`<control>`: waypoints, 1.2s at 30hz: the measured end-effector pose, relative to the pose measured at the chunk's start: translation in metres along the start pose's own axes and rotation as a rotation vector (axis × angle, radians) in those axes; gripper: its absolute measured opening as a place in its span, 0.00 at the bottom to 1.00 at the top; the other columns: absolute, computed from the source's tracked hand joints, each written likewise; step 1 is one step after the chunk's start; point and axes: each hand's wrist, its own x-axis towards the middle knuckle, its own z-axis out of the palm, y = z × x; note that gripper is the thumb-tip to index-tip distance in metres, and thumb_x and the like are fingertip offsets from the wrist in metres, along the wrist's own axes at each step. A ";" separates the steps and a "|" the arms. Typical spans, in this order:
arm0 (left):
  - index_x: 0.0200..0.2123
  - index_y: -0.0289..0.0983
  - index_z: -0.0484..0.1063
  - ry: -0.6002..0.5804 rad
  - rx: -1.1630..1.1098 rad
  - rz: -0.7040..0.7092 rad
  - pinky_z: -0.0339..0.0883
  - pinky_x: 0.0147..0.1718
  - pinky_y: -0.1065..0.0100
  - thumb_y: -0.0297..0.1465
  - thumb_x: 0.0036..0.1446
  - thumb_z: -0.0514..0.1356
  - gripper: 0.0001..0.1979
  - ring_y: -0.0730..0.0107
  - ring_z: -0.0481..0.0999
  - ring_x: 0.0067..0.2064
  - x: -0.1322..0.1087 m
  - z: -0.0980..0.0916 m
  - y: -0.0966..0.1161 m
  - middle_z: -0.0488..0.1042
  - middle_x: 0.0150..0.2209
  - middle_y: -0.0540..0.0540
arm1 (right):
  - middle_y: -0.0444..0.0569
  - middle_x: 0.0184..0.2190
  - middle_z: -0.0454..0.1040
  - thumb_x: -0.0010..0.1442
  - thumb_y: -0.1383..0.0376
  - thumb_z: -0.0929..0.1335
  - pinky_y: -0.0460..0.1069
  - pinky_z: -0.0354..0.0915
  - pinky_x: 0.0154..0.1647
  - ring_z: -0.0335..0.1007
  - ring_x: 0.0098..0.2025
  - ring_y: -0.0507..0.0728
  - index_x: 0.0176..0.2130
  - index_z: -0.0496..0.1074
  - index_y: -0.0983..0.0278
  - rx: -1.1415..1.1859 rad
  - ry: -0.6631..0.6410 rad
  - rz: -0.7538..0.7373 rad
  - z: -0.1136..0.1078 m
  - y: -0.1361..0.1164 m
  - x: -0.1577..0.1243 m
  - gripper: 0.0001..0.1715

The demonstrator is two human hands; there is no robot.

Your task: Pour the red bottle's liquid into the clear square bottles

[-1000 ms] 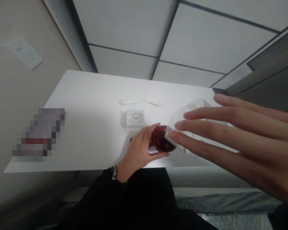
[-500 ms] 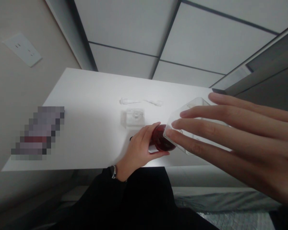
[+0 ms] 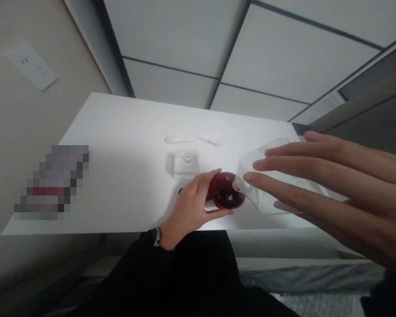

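Note:
My left hand (image 3: 193, 198), wearing a metal-banded watch, is wrapped round the side of a dark red, rounded, glossy vessel (image 3: 227, 191) near the table's front edge. A clear, angular, bottle-like container (image 3: 269, 193) lies tilted in my right hand (image 3: 336, 185), whose long fingers stretch along its side. Its narrow end meets or overlaps the red vessel's right side, where a small orange spot (image 3: 236, 186) shows. I cannot tell whether the two touch. Behind my left hand sits a clear square block (image 3: 186, 162) with a round feature on top.
Two whitish, twisted thin pieces (image 3: 194, 140) lie behind the clear block on the white table (image 3: 128, 176). A pixelated flat object (image 3: 54, 180) is at the left edge. Pale panels (image 3: 174, 39) rise behind, and a wall socket (image 3: 31, 66) is at left.
My right hand and the clear container have shifted to the right, uncovering more of the red vessel and the orange spot. My left hand stays where it was.

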 end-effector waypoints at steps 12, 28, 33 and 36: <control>0.70 0.45 0.57 -0.039 0.024 -0.044 0.76 0.60 0.47 0.50 0.57 0.73 0.45 0.46 0.79 0.62 -0.001 -0.002 -0.001 0.75 0.63 0.36 | 0.61 0.59 0.76 0.71 0.66 0.71 0.59 0.75 0.61 0.76 0.59 0.65 0.63 0.71 0.68 -0.067 0.172 0.080 0.032 0.003 -0.017 0.24; 0.71 0.46 0.57 -0.027 0.048 -0.024 0.76 0.60 0.45 0.49 0.58 0.73 0.45 0.46 0.79 0.63 -0.002 -0.002 -0.003 0.74 0.65 0.36 | 0.54 0.57 0.70 0.60 0.61 0.79 0.63 0.78 0.55 0.72 0.59 0.66 0.69 0.66 0.50 0.390 0.622 0.556 0.104 -0.009 -0.054 0.44; 0.71 0.45 0.57 -0.027 0.063 -0.017 0.77 0.59 0.46 0.50 0.58 0.73 0.45 0.46 0.79 0.63 -0.003 -0.001 -0.006 0.75 0.64 0.35 | 0.54 0.56 0.69 0.57 0.59 0.80 0.63 0.77 0.55 0.70 0.60 0.66 0.62 0.67 0.52 0.646 0.672 0.674 0.127 -0.014 -0.061 0.38; 0.70 0.45 0.58 -0.018 0.092 -0.012 0.77 0.57 0.47 0.50 0.57 0.74 0.45 0.46 0.80 0.61 -0.002 -0.001 -0.006 0.76 0.63 0.36 | 0.54 0.56 0.70 0.58 0.55 0.79 0.62 0.76 0.57 0.72 0.59 0.65 0.62 0.65 0.54 0.707 0.720 0.715 0.139 -0.017 -0.064 0.38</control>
